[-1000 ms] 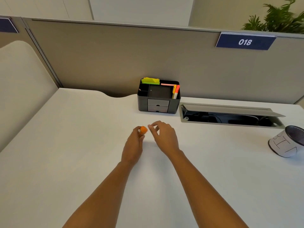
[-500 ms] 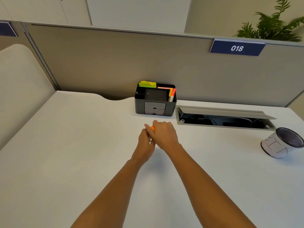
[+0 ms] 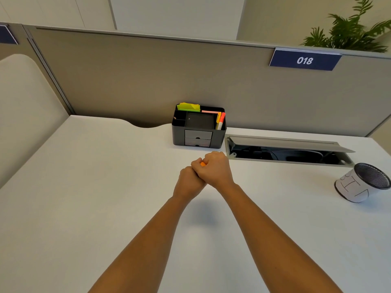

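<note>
Seen from my head, my left hand [image 3: 189,183] and right hand [image 3: 214,170] press together over the white bench [image 3: 84,187], both gripping a small orange plastic marker [image 3: 203,164], mostly hidden. I judge I'm uncapping it; next comes a straight, steady pull apart.

left hand [image 3: 188,182], right hand [image 3: 216,169]: both bare. left forearm [image 3: 148,240], right forearm [image 3: 268,229]: bare skin down to bottom frame edge. knuckles visible on right.

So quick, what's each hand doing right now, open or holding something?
Left hand: closed, gripping an orange thing, mostly hidden.
Right hand: closed, fingers curled over the same orange thing.
</note>
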The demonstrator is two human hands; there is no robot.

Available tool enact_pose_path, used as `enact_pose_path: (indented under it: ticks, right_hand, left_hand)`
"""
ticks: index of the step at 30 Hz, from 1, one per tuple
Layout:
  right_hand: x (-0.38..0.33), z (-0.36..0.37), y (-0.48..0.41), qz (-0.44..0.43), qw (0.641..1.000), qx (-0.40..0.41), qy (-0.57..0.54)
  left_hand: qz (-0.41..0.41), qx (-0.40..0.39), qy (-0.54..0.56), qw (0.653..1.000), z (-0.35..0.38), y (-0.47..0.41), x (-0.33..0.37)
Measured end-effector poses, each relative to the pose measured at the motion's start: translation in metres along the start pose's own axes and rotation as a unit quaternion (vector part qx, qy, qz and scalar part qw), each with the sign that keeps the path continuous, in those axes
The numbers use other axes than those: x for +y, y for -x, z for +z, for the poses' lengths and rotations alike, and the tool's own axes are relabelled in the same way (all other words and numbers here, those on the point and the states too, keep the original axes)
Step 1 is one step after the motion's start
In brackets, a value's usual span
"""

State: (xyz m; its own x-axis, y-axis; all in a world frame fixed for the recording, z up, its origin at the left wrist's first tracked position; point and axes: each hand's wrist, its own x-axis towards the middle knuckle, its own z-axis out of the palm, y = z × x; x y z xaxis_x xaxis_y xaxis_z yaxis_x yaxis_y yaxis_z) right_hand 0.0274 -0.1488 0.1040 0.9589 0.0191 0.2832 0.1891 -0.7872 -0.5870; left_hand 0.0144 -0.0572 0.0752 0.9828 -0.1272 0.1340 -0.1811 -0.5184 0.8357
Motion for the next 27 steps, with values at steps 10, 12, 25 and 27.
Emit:
enact_pose_path:
  ticks: [10, 12, 25, 27]
  right_hand:
    - [0.005, -0.006, 0.008, -0.018, 1.0, 0.005, -0.01]
    - [0.007, -0.007, 0.01, -0.032, 0.999, 0.007, -0.02]
    - [0.009, -0.03, -0.012, -0.024, 0.98, -0.194, 0.044]
    - [0.007, -0.038, -0.016, -0.015, 0.979, -0.203, 0.003]
  left_hand:
    - [-0.058, -0.173, 0.139, 0.973, -0.007, -0.003, 0.008]
    - [-0.073, -0.216, 0.148, 0.962, -0.01, -0.005, 0.009]
    - [-0.109, -0.139, 0.152, 0.972, -0.011, -0.004, 0.009]
    - [-0.106, -0.124, 0.148, 0.975, -0.011, -0.006, 0.008]
